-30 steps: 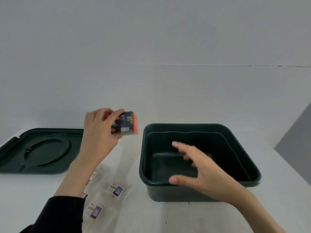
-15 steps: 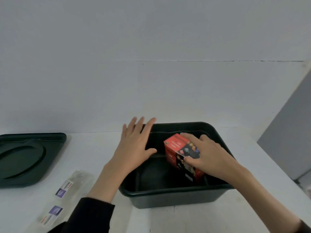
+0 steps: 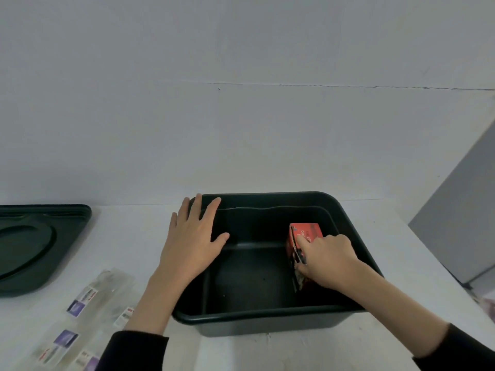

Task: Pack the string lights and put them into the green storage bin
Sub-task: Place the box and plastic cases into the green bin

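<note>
A dark green storage bin (image 3: 267,315) stands on the white table in front of me. Inside it, against the right wall, is a red string-lights box (image 3: 305,231) standing on end. My right hand (image 3: 328,259) reaches into the bin and grips the box from its near right side, fingers curled round it. My left hand (image 3: 191,242) lies flat with straight fingers on the bin's left rim, near the far left corner.
The bin's dark green lid (image 3: 34,247) lies upside down at the far left of the table. Clear plastic bags with small printed labels (image 3: 77,317) lie at the front left. A grey panel (image 3: 460,223) stands at the right.
The red box went from my left hand to my right, then down to the right side of the bin's floor. My left hand came to rest on the bin's left rim.
</note>
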A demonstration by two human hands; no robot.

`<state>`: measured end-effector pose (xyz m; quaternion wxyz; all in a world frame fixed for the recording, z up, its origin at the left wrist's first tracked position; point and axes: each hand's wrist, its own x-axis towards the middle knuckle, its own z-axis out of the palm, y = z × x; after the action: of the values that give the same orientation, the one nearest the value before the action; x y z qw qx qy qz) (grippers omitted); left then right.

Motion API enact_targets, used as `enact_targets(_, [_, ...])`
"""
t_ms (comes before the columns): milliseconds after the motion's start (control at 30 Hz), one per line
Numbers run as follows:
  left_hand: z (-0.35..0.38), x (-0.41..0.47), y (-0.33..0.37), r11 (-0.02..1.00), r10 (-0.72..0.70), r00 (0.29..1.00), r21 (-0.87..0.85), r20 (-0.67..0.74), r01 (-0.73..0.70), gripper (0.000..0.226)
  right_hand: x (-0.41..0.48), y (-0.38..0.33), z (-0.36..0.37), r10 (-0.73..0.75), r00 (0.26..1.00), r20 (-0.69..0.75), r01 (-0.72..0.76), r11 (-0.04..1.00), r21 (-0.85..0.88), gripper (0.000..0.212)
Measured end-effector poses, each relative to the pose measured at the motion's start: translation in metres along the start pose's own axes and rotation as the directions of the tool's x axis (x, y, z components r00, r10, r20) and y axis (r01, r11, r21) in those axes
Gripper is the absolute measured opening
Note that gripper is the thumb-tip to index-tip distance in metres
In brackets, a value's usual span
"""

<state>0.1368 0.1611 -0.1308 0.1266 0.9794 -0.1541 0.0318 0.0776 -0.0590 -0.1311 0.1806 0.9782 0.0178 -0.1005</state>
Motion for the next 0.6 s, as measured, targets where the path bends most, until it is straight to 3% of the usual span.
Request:
enact_targets(100, [-0.007, -0.002, -0.002, 0.941, -0.051, 0.997, -0.338, -0.056, 0.030, 0.062, 0.006, -0.001, -0.012, -0.029, 0.998, 0.053, 0.031, 0.999, -0.029, 0.058])
enact_targets(167, [-0.013, -0.005, -0.006, 0.778, -0.138, 0.987, -0.626, -0.081, 0.058, 0.046, 0.008, -0.006, -0.023, -0.026, 0.999, 0.030, 0.028, 0.998, -0.049, 0.061])
enact_targets(233, [-0.018, -0.015, -0.017, 0.647, -0.221, 0.971, -0.759, -0.087, 0.079, 0.031, 0.010, -0.019, -0.040, -0.057, 0.994, -0.090, 0.058, 0.998, 0.016, 0.057])
enact_targets(333, [-0.019, -0.036, -0.045, 0.653, -0.303, 0.950, -0.743, -0.076, 0.149, 0.027, 0.007, -0.049, -0.077, -0.136, 0.937, -0.321, 0.205, 0.960, 0.191, 0.050])
enact_targets(433, [-0.023, -0.066, -0.086, 0.675, -0.428, 0.901, -0.689, -0.075, 0.264, 0.030, 0.008, -0.089, -0.112, -0.315, 0.823, -0.473, 0.495, 0.806, 0.324, 0.043])
enact_targets(500, [-0.027, -0.089, -0.110, 0.699, -0.503, 0.857, -0.635, -0.110, 0.329, 0.031, 0.015, -0.121, -0.127, -0.499, 0.710, -0.497, 0.682, 0.664, 0.308, 0.041])
enact_targets(600, [-0.027, -0.120, -0.135, 0.741, -0.570, 0.809, -0.514, -0.143, 0.431, 0.034, 0.041, -0.174, -0.131, -0.723, 0.577, -0.379, 0.813, 0.552, 0.184, 0.045])
